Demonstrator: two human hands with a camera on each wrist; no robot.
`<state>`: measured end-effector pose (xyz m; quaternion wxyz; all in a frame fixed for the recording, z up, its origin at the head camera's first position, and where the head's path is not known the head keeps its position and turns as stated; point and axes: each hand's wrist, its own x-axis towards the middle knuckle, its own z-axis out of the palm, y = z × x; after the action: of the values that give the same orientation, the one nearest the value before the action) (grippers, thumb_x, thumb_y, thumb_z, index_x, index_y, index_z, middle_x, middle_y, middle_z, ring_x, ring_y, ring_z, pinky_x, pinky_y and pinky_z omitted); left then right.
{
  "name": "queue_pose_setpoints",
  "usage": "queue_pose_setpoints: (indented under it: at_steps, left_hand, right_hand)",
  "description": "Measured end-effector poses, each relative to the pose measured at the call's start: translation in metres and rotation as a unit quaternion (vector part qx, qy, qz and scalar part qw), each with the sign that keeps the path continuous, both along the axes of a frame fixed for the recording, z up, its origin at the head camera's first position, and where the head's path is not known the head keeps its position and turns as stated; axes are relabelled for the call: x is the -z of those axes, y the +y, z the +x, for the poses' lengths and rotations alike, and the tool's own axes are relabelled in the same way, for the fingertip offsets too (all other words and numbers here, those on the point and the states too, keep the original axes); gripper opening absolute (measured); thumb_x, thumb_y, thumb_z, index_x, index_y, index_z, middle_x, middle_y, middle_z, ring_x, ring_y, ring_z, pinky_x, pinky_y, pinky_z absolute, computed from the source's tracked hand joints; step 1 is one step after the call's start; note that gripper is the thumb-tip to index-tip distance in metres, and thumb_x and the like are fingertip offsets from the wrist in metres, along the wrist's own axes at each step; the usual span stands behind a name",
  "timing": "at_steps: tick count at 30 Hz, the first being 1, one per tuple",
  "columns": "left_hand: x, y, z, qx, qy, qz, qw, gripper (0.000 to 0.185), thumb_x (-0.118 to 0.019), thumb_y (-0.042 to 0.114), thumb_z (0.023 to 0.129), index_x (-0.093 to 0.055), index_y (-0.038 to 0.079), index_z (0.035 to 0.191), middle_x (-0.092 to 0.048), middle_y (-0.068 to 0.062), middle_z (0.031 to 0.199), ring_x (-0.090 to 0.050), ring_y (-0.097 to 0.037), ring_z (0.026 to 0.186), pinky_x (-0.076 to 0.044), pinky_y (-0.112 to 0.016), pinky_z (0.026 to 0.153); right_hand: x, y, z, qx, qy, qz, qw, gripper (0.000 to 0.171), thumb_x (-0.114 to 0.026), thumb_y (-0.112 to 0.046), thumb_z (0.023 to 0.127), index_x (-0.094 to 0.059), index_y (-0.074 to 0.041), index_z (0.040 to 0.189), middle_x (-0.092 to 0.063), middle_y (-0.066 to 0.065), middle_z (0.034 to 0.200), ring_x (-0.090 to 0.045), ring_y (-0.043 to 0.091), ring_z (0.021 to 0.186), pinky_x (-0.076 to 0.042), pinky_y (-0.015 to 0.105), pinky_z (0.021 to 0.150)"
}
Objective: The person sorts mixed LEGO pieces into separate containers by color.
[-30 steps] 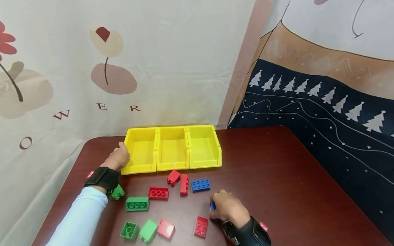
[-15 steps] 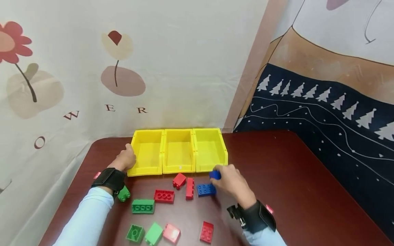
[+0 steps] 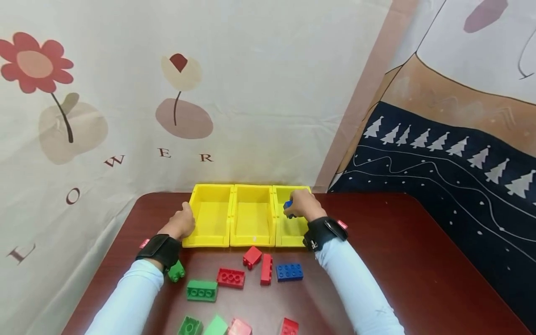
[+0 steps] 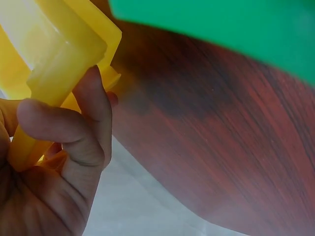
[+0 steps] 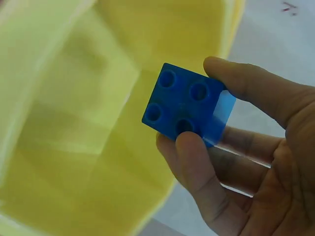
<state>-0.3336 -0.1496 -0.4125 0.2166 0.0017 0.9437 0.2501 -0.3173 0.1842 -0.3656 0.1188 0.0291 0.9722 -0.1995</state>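
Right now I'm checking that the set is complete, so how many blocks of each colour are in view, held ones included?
Green blocks: 4
Red or pinkish blocks: 5
Blue blocks: 2, one in the right hand
Total: 11

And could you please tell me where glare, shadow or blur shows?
Head view: pale sheen on the red-brown wood-grain table; left wrist view: a soft dark shadow on it, near the green plastic block; right wrist view: the yellow plastic bin out of focus, the blue square plastic block sharper.
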Motion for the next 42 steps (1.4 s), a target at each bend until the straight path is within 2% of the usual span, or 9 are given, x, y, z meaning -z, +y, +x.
queue_pose_setpoints:
  at_steps: [5, 10, 14, 18, 22, 29, 34, 37, 42]
  left_hand:
    - [-0.003, 0.000, 0.001, -0.002, 0.003, 0.005, 1.0000, 0.054, -0.040, 0.004, 0.101, -0.006, -0.010, 0.141, -0.048, -0.026, 0.096, -0.054, -0.036, 0.080, -0.048, -0.036, 0.070]
    - [-0.002, 0.001, 0.002, -0.006, -0.001, 0.003, 1.0000, 0.052, -0.040, 0.005, 0.102, -0.007, -0.009, 0.140, -0.049, -0.025, 0.096, -0.054, -0.035, 0.080, -0.048, -0.035, 0.069]
    - [0.000, 0.002, 0.002, -0.003, 0.009, 0.000, 1.0000, 0.052, -0.042, 0.004, 0.101, -0.009, -0.009, 0.139, -0.050, -0.025, 0.096, -0.055, -0.035, 0.081, -0.050, -0.041, 0.077]
    - [0.004, 0.004, 0.003, 0.004, 0.021, 0.002, 0.9998, 0.049, -0.041, 0.002, 0.099, -0.012, -0.009, 0.136, -0.050, -0.024, 0.092, -0.056, -0.035, 0.079, -0.050, -0.043, 0.077]
    - [0.002, 0.003, 0.003, 0.003, 0.022, 0.004, 0.9997, 0.046, -0.039, 0.002, 0.099, -0.013, -0.009, 0.135, -0.050, -0.024, 0.092, -0.056, -0.035, 0.079, -0.049, -0.042, 0.077]
    - [0.001, 0.001, 0.000, -0.016, 0.005, -0.001, 0.9999, 0.049, -0.040, 0.005, 0.101, -0.010, -0.007, 0.139, -0.050, -0.025, 0.098, -0.055, -0.036, 0.085, -0.049, -0.044, 0.082]
    - [0.001, 0.002, 0.000, -0.009, 0.005, 0.002, 0.9999, 0.047, -0.039, 0.004, 0.101, -0.012, -0.008, 0.138, -0.050, -0.024, 0.096, -0.056, -0.036, 0.083, -0.049, -0.043, 0.082]
    - [0.000, 0.003, -0.002, -0.005, 0.011, 0.004, 0.9999, 0.047, -0.040, 0.005, 0.101, -0.012, -0.008, 0.137, -0.049, -0.024, 0.094, -0.056, -0.036, 0.082, -0.049, -0.043, 0.082]
    - [-0.002, -0.001, -0.003, -0.004, 0.006, -0.005, 1.0000, 0.046, -0.037, 0.005, 0.101, -0.011, -0.009, 0.137, -0.049, -0.025, 0.096, -0.055, -0.036, 0.084, -0.048, -0.043, 0.082]
  right_hand:
    - [0.010, -0.004, -0.024, -0.001, -0.006, 0.026, 1.000, 0.025, -0.079, -0.024, 0.082, -0.070, -0.002, 0.086, -0.060, 0.006, 0.074, -0.055, 0.018, 0.064, -0.043, 0.025, 0.055]
    - [0.025, -0.007, -0.040, -0.008, -0.010, 0.050, 0.999, 0.028, -0.080, -0.021, 0.081, -0.069, 0.001, 0.094, -0.061, 0.008, 0.080, -0.056, 0.019, 0.068, -0.045, 0.026, 0.060]
    - [0.038, -0.007, -0.046, -0.024, -0.009, 0.074, 0.997, 0.022, -0.080, -0.016, 0.081, -0.070, 0.001, 0.090, -0.064, 0.011, 0.084, -0.055, 0.020, 0.069, -0.045, 0.028, 0.062]
    - [0.047, -0.007, -0.047, -0.026, -0.011, 0.069, 0.997, 0.012, -0.076, -0.009, 0.083, -0.068, -0.001, 0.078, -0.057, 0.007, 0.069, -0.050, 0.018, 0.059, -0.041, 0.026, 0.054]
    - [0.046, -0.009, -0.048, -0.024, -0.014, 0.063, 0.998, 0.013, -0.070, -0.003, 0.087, -0.066, -0.001, 0.074, -0.047, 0.004, 0.060, -0.044, 0.016, 0.051, -0.036, 0.023, 0.048]
    - [0.044, -0.014, -0.054, -0.016, -0.024, 0.054, 0.998, 0.008, -0.073, -0.006, 0.085, -0.069, 0.000, 0.082, -0.056, 0.007, 0.066, -0.051, 0.018, 0.055, -0.043, 0.025, 0.053]
    - [0.036, -0.009, -0.054, -0.019, -0.027, 0.070, 0.997, 0.015, -0.068, -0.011, 0.088, -0.064, -0.003, 0.077, -0.052, 0.006, 0.068, -0.050, 0.018, 0.057, -0.042, 0.027, 0.054]
    - [0.017, -0.007, -0.049, -0.018, -0.025, 0.073, 0.997, 0.019, -0.063, -0.020, 0.092, -0.066, -0.002, 0.088, -0.058, 0.010, 0.080, -0.057, 0.024, 0.070, -0.047, 0.032, 0.063]
    - [-0.015, -0.006, -0.019, -0.041, -0.001, 0.073, 0.997, 0.048, -0.058, -0.037, 0.097, -0.058, -0.006, 0.133, -0.060, 0.017, 0.132, -0.059, 0.033, 0.109, -0.052, 0.048, 0.089]
